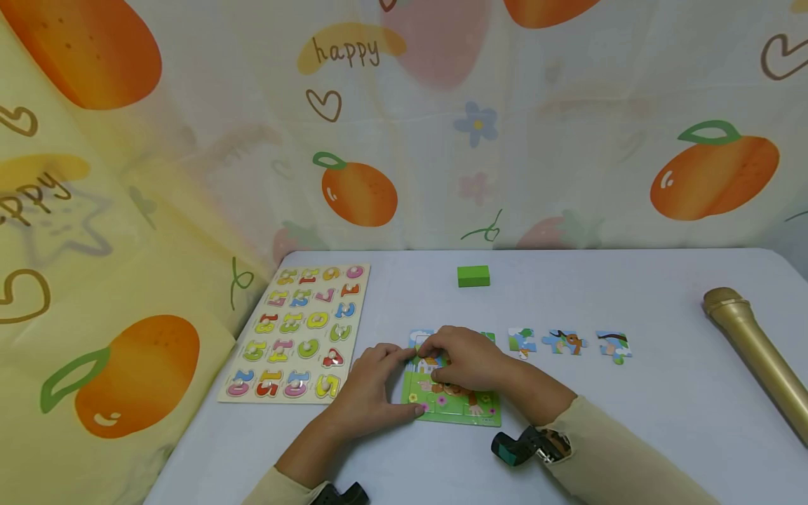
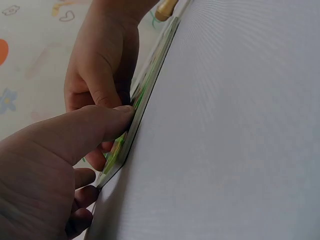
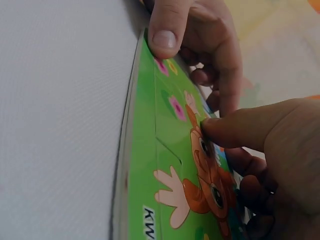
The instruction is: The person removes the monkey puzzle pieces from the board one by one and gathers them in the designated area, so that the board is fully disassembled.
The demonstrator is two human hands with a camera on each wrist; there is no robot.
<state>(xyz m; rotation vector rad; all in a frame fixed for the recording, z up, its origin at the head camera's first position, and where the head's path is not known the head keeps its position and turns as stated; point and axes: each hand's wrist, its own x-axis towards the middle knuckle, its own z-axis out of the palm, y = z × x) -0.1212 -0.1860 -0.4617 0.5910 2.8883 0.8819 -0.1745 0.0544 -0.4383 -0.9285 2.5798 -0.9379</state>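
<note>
A jigsaw puzzle board [image 1: 457, 417] with a green picture of a brown cartoon animal lies in front of me. My left hand [image 1: 376, 387] is spread along its left side, the straight thumb pressing the near left corner, as the right wrist view also shows. Over the upper left part, my right hand [image 1: 470, 359] bends its index finger and thumb around a puzzle piece [image 1: 428, 365] showing a house. That hand covers much of the picture. In the right wrist view, the right thumb [image 3: 240, 127] touches beside the animal's head.
Three loose puzzle pieces, a green one [image 1: 521, 340], a middle one [image 1: 565, 342] and a far one [image 1: 614, 346], lie to the right. A number board [image 1: 290, 337] lies left, a green block [image 1: 473, 276] behind, a gold microphone [image 1: 757, 358] at the right.
</note>
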